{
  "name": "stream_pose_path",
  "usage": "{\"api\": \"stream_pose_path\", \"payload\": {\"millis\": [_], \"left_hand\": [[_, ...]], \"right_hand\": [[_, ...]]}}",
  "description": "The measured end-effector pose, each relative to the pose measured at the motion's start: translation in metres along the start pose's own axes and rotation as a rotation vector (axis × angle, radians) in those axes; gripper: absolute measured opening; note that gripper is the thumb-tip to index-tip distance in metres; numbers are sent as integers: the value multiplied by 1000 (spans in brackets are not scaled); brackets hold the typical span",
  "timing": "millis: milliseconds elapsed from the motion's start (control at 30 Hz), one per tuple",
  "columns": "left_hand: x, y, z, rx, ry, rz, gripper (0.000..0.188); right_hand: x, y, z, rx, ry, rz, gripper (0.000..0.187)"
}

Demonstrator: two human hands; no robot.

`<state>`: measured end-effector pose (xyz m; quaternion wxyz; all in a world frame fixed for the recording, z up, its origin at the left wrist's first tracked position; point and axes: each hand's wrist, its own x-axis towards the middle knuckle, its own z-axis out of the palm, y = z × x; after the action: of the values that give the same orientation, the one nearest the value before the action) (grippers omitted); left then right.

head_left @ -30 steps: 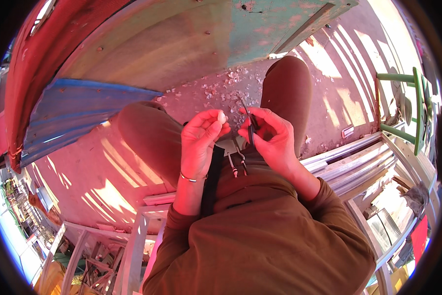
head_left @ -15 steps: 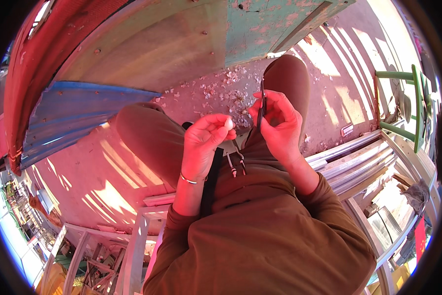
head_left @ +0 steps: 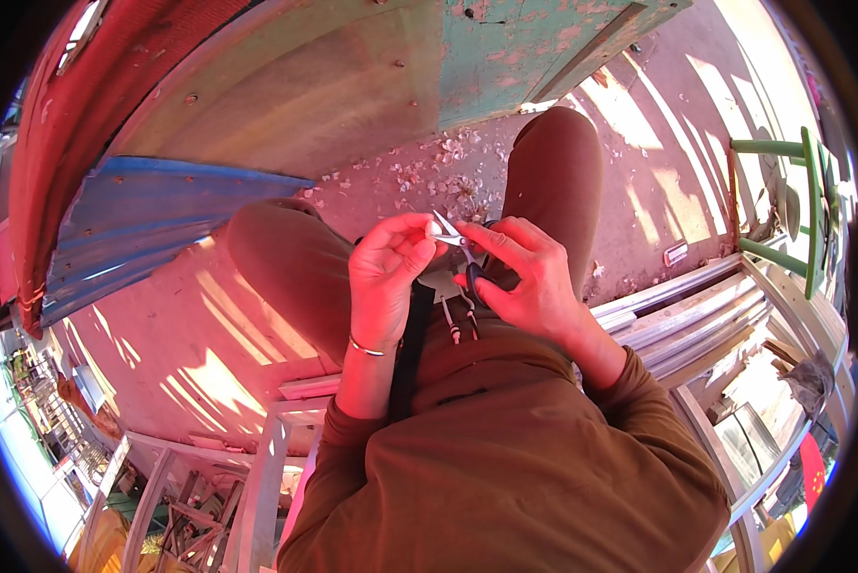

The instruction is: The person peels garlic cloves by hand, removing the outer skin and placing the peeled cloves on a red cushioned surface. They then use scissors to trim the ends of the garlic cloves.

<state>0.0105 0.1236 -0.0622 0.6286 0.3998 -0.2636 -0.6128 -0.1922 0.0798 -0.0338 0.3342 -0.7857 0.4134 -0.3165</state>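
My left hand (head_left: 381,277) is closed in a pinch, with a bracelet at its wrist. Thumb and fingertips hold a small white rounded piece (head_left: 435,229) that looks like a garlic clove. In my right hand (head_left: 536,275) is a pair of scissors (head_left: 461,243) with dark handles, its fingers on the loops. The silver blades are parted and reach to the white piece; whether they touch it, I cannot tell. Both hands are above my lap, between my brown-clad knees.
Pale papery flakes (head_left: 453,172) litter the floor ahead. A worn wood and green panel (head_left: 381,86) stands close in front, with blue corrugated sheet (head_left: 152,224) at left. Stacked pale frame bars (head_left: 697,310) and a green chair frame (head_left: 809,210) are at right.
My right hand has swung left and turned the scissors from upright to pointing at the left hand, blades now apart. The left hand has shifted slightly and still grips the white piece.
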Motion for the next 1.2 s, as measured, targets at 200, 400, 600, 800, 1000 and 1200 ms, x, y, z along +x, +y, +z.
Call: {"api": "stream_pose_path", "payload": {"millis": [200, 400, 600, 800, 1000, 1200], "left_hand": [[1, 1, -1, 64, 12, 58, 30], [0, 5, -1, 120, -4, 74, 28], [0, 6, 5, 158, 39, 96, 28], [-1, 5, 2, 221, 10, 157, 27], [0, 3, 1, 265, 33, 170, 28], [-1, 4, 1, 217, 17, 153, 28]], "right_hand": [[-4, -3, 1, 89, -82, 113, 50], [-6, 1, 0, 221, -113, 205, 48], [-3, -6, -5, 96, -93, 63, 49], [-4, -6, -6, 138, -136, 160, 47], [-3, -7, -6, 153, -98, 133, 43], [-5, 1, -1, 210, -104, 192, 43]]}}
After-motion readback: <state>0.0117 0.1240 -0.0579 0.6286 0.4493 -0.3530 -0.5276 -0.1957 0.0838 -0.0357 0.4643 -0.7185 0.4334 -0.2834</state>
